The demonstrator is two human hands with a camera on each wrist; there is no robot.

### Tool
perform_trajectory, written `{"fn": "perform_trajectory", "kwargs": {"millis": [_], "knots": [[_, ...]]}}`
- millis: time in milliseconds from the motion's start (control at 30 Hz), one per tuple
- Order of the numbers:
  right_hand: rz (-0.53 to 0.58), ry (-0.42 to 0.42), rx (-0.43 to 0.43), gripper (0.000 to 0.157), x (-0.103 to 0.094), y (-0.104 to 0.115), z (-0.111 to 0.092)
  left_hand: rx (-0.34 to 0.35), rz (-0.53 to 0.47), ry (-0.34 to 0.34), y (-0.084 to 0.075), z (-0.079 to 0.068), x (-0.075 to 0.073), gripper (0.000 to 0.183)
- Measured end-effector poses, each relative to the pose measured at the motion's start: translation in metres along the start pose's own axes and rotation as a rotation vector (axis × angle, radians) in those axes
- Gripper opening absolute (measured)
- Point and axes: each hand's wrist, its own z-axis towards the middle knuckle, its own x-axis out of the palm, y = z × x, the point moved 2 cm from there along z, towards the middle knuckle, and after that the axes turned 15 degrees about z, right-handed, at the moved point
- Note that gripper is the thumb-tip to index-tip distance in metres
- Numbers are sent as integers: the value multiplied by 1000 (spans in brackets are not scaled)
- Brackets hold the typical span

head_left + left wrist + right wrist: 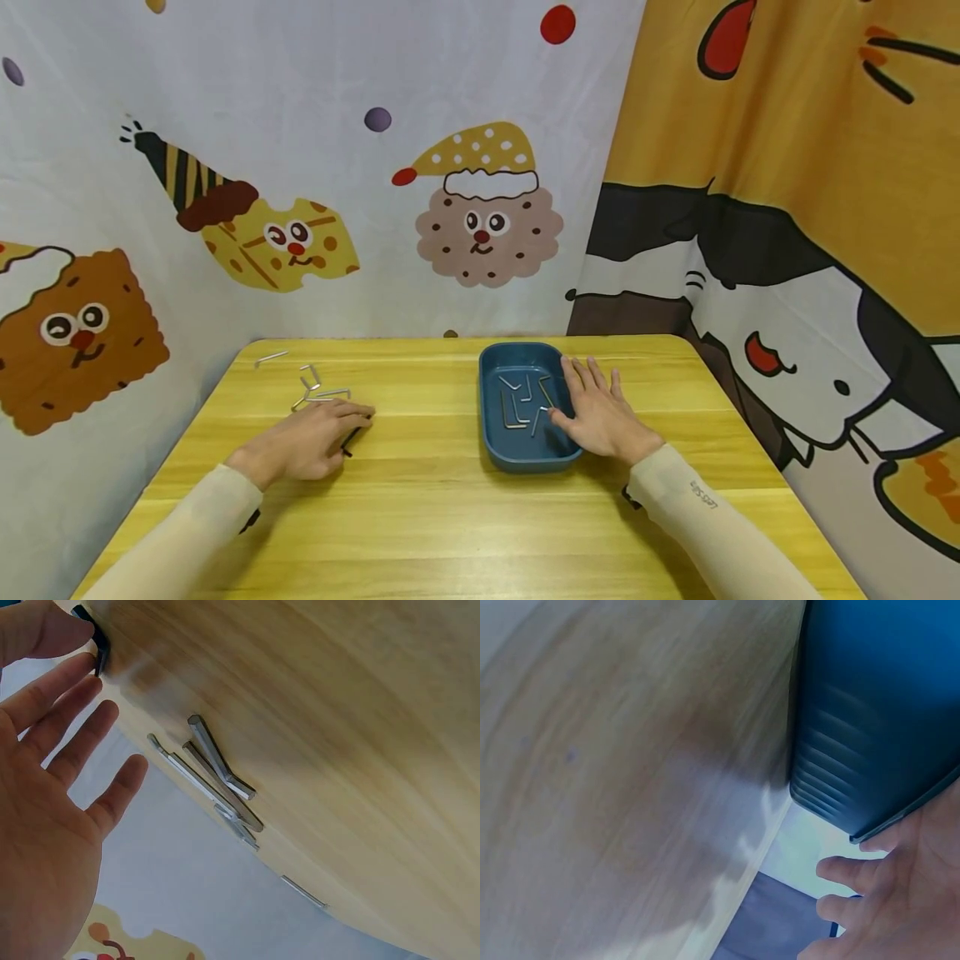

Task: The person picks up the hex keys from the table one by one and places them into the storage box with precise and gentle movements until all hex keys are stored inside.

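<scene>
Thumb and index finger of my left hand (307,437) pinch a black hex key (100,646) close to the tabletop; the other fingers are spread. Just beyond this hand lie several silver hex keys (217,757), some crossing one another. On the right side, my right hand (603,412) rests against the rim of a blue tray (531,463), fingers extended along its outside and thumb over the edge. Inside the tray are several L-shaped hex keys (514,425), spread over its bottom. The right wrist view shows the tray's ribbed outer wall (840,750) beside the fingers.
A single silver hex key (272,358) lies near the far left corner of the wooden table (420,517). Behind the table hangs a white curtain (300,100) with cartoon prints, and a yellow one (675,125) hangs at the right.
</scene>
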Motion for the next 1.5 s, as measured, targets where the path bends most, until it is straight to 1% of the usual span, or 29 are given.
{"fn": "perform_trajectory", "kwargs": {"millis": [133, 400, 1033, 1267, 1500], "knots": [[2, 3, 1, 98, 0, 0, 0, -4, 3, -6, 1, -1, 0, 55], [9, 4, 3, 98, 0, 0, 1, -36, -21, -17, 1, -1, -2, 50], [22, 6, 5, 98, -1, 1, -1, -46, -37, -45, 0, 1, -2, 44], [25, 6, 8, 98, -1, 0, -1, -53, -41, -32, 2, 2, 1, 47], [24, 9, 13, 97, 1, -2, -1, -55, -74, -27, 6, 1, 3, 52]]}}
